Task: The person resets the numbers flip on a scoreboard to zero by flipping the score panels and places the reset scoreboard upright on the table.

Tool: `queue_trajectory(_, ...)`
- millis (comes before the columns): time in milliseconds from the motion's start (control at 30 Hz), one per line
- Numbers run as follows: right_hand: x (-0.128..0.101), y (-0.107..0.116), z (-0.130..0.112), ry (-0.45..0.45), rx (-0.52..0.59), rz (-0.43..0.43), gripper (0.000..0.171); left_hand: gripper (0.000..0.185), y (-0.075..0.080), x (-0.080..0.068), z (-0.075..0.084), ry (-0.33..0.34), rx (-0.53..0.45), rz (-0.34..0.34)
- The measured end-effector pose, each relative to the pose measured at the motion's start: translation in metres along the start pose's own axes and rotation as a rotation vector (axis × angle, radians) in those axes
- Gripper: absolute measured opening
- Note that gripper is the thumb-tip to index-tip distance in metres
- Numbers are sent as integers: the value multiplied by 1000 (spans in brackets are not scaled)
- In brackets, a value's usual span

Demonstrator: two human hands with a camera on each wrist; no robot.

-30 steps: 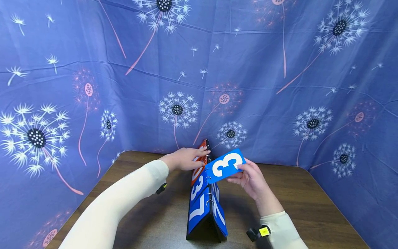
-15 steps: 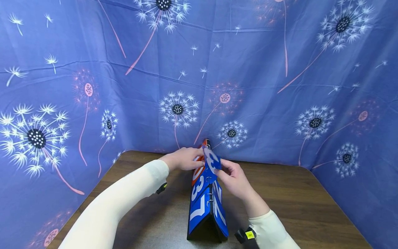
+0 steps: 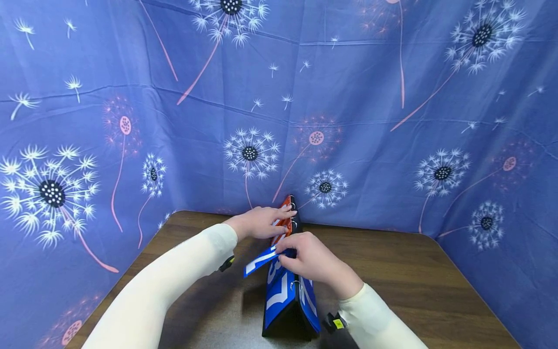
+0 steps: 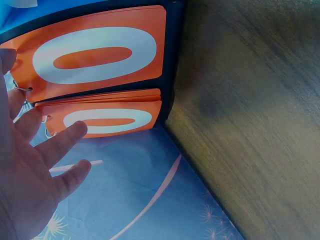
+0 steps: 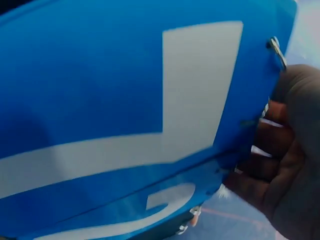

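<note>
A tent-shaped flip scoreboard (image 3: 279,309) with number cards on metal rings stands on the table, running away from me. My left hand (image 3: 263,223) rests across its far part, fingers stretched over the orange cards. In the left wrist view, two of these orange cards (image 4: 95,55) show 0, with the left hand (image 4: 30,175) beside their rings. My right hand (image 3: 311,261) reaches over the ridge and pinches a blue number card (image 3: 258,264), which slants out to the left above the card with a 3. Blue cards (image 5: 100,90) on the right slope fill the right wrist view.
A brown wooden table (image 3: 392,276) lies under the scoreboard and extends to both sides. Behind it hangs a blue cloth (image 3: 370,160) with a dandelion print, close to the scoreboard's far end.
The right hand has brought the blue card up from the right side and over the ridge to the left; its 3 face has turned out of sight. The left hand stays put.
</note>
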State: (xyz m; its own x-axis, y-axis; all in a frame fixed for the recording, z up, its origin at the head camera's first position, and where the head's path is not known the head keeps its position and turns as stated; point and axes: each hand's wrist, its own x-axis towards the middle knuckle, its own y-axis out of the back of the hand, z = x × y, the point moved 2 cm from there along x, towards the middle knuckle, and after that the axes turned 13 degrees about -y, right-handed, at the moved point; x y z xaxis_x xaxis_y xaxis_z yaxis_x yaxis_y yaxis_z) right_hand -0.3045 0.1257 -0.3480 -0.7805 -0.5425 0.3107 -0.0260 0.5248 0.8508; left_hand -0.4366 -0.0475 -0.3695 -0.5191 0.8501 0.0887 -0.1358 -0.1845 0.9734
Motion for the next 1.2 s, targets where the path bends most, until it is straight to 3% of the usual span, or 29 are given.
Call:
queue_trajectory(133, 5, -5, -11, 20, -198, -28, 11, 63, 1, 0, 1, 0, 5, -9)
queue_trajectory(233, 7, -8, -17, -37, -267, -73, 12, 62, 1, 0, 2, 2, 2, -13)
queue_trajectory(367, 9, -10, -23, -106, -292, -147, 16, 62, 1, 0, 2, 2, 1, -10)
queue_trajectory(500, 10, -11, -25, -114, -306, -190, 18, 62, 1, 1, 2, -9, 8, -1)
queue_trajectory(767, 6, -12, -27, -14, -380, -243, 22, 63, 1, -1, 3, -5, 14, 2)
queue_trajectory(900, 3, -10, -21, -15, -214, -294, 25, 63, 1, 0, 2, -9, 30, 2)
queue_trajectory(1000, 1, -3, -12, 17, 6, -293, 24, 63, 1, 1, 2, -12, 35, 2)
queue_trajectory(1100, -2, 6, 3, 17, 272, -228, 21, 63, 0, 1, 1, -4, 27, 2)
queue_trajectory(1200, -7, 13, 21, -25, 488, -91, 19, 63, 0, 1, 0, 12, 7, 3)
